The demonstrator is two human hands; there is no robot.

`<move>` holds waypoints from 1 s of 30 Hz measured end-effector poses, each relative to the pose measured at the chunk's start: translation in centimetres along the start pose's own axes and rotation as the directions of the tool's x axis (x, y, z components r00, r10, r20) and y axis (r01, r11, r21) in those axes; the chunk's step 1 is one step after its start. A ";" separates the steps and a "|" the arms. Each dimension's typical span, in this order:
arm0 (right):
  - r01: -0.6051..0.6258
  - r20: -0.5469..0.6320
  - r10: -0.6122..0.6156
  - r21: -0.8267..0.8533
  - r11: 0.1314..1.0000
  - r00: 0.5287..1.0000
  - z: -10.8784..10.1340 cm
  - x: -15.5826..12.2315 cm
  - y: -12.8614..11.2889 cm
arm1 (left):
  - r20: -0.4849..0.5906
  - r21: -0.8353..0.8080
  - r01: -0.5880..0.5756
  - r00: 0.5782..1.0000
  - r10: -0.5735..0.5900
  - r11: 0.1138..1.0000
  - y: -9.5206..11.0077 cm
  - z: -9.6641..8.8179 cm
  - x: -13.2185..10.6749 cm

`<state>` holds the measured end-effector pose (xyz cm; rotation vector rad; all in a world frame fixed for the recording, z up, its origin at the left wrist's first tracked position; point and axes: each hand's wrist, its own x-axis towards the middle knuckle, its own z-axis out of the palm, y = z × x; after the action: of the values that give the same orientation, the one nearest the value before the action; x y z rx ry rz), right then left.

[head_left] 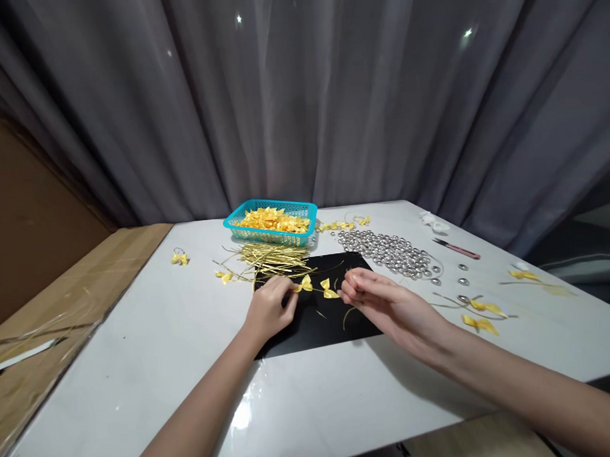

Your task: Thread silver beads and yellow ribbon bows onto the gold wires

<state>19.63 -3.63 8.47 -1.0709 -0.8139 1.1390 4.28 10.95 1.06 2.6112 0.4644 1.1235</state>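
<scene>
Between my hands, over the black mat [313, 331], stretches a thin wire carrying yellow ribbon bows [307, 283]. My left hand [274, 308] pinches its left end, right beside one bow. Closed fingers of my right hand [382, 298] are at the other end, next to a second bow [329, 289]; the exact grip point is hidden by the fingers. A bundle of gold wire stems [273, 256] lies just beyond my left hand. Past my right hand spreads a pile of silver oval beads [386, 249].
A turquoise basket [227, 223] full of yellow bows [272, 220] stands at the back. Pink-handled tweezers or a cutter [456, 248] lie to the right, near loose bows [481, 324]. A bow with a wire loop [179, 258] sits on the left. Cardboard [101, 275] borders the white table [198, 312].
</scene>
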 end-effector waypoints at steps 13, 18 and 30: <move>0.126 0.182 -0.125 0.008 0.992 0.975 1.3 1.5 -0.4 | -0.074 0.128 -0.135 0.987 0.145 0.982 -0.2 -0.6 0.2; -0.031 0.126 0.012 0.148 0.988 0.992 2.2 1.6 -1.0 | -0.079 0.225 -0.270 0.953 0.294 0.936 -0.5 -0.8 0.4; -0.130 -0.013 0.135 0.196 0.972 0.991 2.0 -0.1 -2.6 | -0.015 0.316 -0.462 0.871 0.491 0.829 -0.6 0.1 0.5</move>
<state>18.55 -3.41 11.52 -0.9858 -0.6032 1.2864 4.56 11.68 1.09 3.0590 -0.0211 1.4285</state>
